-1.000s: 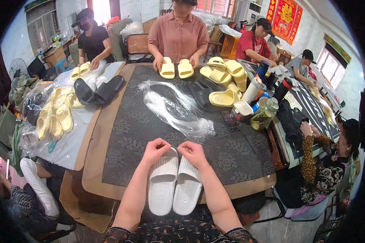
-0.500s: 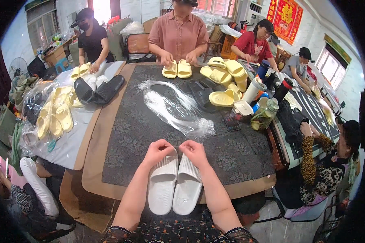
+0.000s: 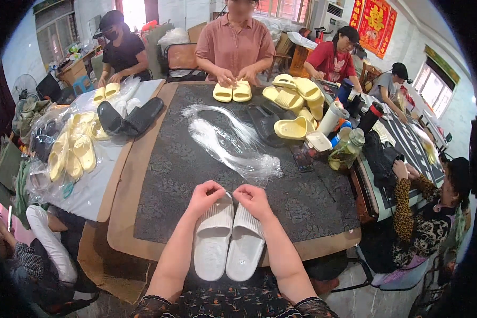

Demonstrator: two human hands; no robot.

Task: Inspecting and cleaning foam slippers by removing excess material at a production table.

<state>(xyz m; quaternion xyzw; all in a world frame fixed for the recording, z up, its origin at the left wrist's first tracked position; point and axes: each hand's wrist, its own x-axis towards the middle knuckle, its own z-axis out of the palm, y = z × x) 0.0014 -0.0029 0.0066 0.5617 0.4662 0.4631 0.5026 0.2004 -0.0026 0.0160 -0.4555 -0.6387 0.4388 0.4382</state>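
Note:
A pair of pale grey-white slide sandals [image 3: 213, 254] lies side by side at the table's near edge, toe ends away from me. My left hand [image 3: 206, 196] is closed in a pinch at the toe end of the left sandal. Over the toe end of the right sandal, my right hand [image 3: 252, 200] pinches too. Whatever is between my fingertips is too small to make out. Beyond my hands a bundle of thin clear plastic strands [image 3: 214, 146] is spread in a loop on the dark patterned table mat [image 3: 164, 196].
Yellow slides [image 3: 302, 95] are piled at the far right, near bottles and a glass jar [image 3: 347, 150]. Across the table a co-worker [image 3: 236, 45] handles yellow slides. Black slides [image 3: 130, 119] and bagged yellow ones [image 3: 71, 153] lie on the left table. Other people work around.
My hands stay pinched at the toe ends, with the left shifting only slightly. The co-worker opposite has brought both hands together over the yellow slides.

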